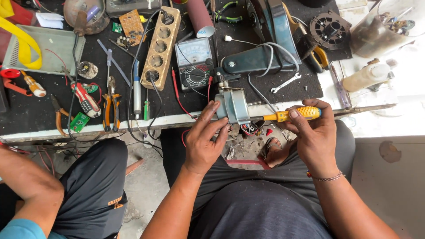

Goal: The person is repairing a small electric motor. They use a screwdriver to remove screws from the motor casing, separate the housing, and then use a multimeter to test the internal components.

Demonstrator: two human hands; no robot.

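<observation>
My left hand (202, 140) grips a small grey metal motor unit (233, 106) from its left side, holding it just in front of the bench edge. My right hand (312, 132) is closed around a yellow-handled screwdriver (295, 114), whose shaft points left into the unit's right side. Red and black wires (249, 129) hang below the unit. Both hands sit above my lap.
The black-topped workbench (26, 113) holds a power strip (160, 47), an analogue multimeter (194, 62), pliers (111, 109), a spanner (285, 83), screwdrivers and circuit boards. Another person's arm (33, 188) and dark-trousered knee (95, 177) are at the lower left. A bottle (365, 76) stands right.
</observation>
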